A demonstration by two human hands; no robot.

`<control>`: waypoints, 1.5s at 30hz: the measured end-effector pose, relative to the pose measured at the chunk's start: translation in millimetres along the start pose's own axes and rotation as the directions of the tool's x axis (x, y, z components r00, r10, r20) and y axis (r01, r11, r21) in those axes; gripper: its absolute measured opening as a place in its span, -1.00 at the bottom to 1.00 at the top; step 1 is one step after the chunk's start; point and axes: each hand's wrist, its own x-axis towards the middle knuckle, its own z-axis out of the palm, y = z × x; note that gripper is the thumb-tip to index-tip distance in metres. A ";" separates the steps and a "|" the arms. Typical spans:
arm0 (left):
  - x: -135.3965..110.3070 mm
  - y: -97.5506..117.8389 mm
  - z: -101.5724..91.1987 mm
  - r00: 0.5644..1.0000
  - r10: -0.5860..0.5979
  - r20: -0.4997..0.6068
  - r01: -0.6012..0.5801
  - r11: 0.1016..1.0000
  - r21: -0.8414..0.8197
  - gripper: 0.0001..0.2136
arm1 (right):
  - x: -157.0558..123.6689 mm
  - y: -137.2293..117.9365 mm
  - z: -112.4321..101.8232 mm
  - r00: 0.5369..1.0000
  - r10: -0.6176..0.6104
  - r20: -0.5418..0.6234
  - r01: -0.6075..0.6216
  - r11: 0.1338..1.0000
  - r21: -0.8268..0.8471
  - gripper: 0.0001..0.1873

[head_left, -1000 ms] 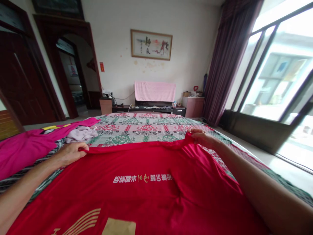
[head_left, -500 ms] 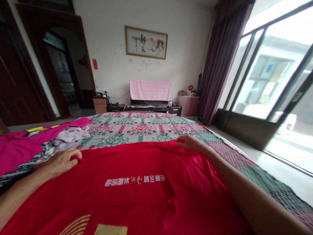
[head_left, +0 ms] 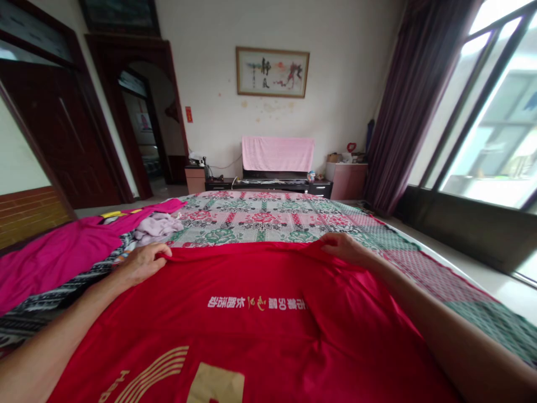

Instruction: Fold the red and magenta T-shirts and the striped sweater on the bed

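Observation:
A red shirt (head_left: 251, 336) with white characters and gold print lies spread before me, its print upside down from where I look. My left hand (head_left: 146, 262) pinches its far edge on the left. At the far right part of that same edge, my right hand (head_left: 342, 246) has its fingers closed on the cloth. The edge between the two hands is stretched nearly straight. Small creases run across the shirt's right half. Beneath it lies a flowered bedspread (head_left: 264, 218) in pink, green and grey.
To the left are a magenta garment (head_left: 75, 246), a pale lilac cloth (head_left: 157, 226) and black-and-white patterned fabric (head_left: 37, 308). Beyond the bed stand a low dark cabinet (head_left: 321, 189) and a screen-like object under a pink cloth (head_left: 277, 154). A purple curtain (head_left: 415, 112) hangs at right.
My left hand has moved up and inward with the shirt's edge, which is now straighter. The right hand keeps its grip. The whole view has swung to the left.

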 end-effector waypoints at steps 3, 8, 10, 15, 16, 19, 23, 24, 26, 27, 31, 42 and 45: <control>-2.3 4.2 -6.4 1.000 0.020 -0.020 -0.019 0.999 0.040 -0.74 | -6.0 -12.8 -20.8 0.981 -0.064 0.184 0.047 0.994 0.095 -0.81; -3.0 -2.8 -4.1 0.996 -0.079 -0.035 0.082 0.990 0.118 -0.75 | -11.8 -17.8 -36.5 0.916 -0.100 0.389 0.083 0.995 0.060 -0.86; -3.0 -7.5 -1.7 0.994 -0.103 -0.028 0.106 0.985 0.135 -0.74 | -12.2 -15.0 -36.6 0.895 -0.093 0.437 0.085 0.996 0.038 -0.88; -3.0 -14.5 2.6 0.996 -0.086 -0.016 0.087 0.985 0.146 -0.71 | -14.7 -15.5 -35.6 0.853 -0.054 0.520 0.060 0.998 0.004 -0.91; -3.2 -14.8 2.7 0.998 -0.066 -0.007 0.066 0.988 0.138 -0.71 | -16.0 -17.4 -36.1 0.850 -0.042 0.526 0.048 0.999 0.003 -0.93; -4.1 -13.3 -0.8 0.999 0.009 0.034 -0.012 0.996 0.091 -0.74 | -19.9 -22.7 -39.0 0.798 0.013 0.603 -0.047 0.998 0.041 -0.86; -4.6 -8.3 -13.5 0.994 -0.103 0.043 0.101 0.993 0.059 -0.75 | -18.5 -16.0 -41.1 0.803 0.032 0.595 -0.108 0.990 0.094 -0.69; -4.3 -7.4 -16.6 0.986 -0.165 0.037 0.163 0.985 0.054 -0.74 | -16.3 -12.1 -40.0 0.838 0.028 0.544 -0.093 0.991 0.092 -0.68; -3.4 -6.7 -20.7 0.969 -0.245 0.021 0.244 0.969 0.036 -0.71 | -11.1 -6.0 -35.5 0.895 0.020 0.446 -0.055 0.996 0.065 -0.67; -3.0 -7.0 -21.7 0.966 -0.260 0.015 0.259 0.966 0.019 -0.70 | -8.6 -5.2 -32.1 0.913 0.007 0.409 -0.028 0.999 0.046 -0.68; -4.2 -9.2 -23.5 0.984 -0.145 0.107 0.155 0.984 -0.088 -0.62 | -5.1 -22.2 -11.6 0.957 -0.118 0.264 0.127 0.992 -0.017 -0.74; -7.1 -12.5 -27.3 0.960 0.138 0.244 -0.116 0.988 -0.101 -0.67 | -12.6 -41.6 56.9 0.951 -0.281 0.129 0.309 0.882 -0.356 -0.78; -5.5 -13.5 -24.5 0.982 0.073 0.177 -0.060 0.995 -0.077 -0.68 | -10.9 -38.5 56.9 0.950 -0.286 0.124 0.312 0.868 -0.387 -0.76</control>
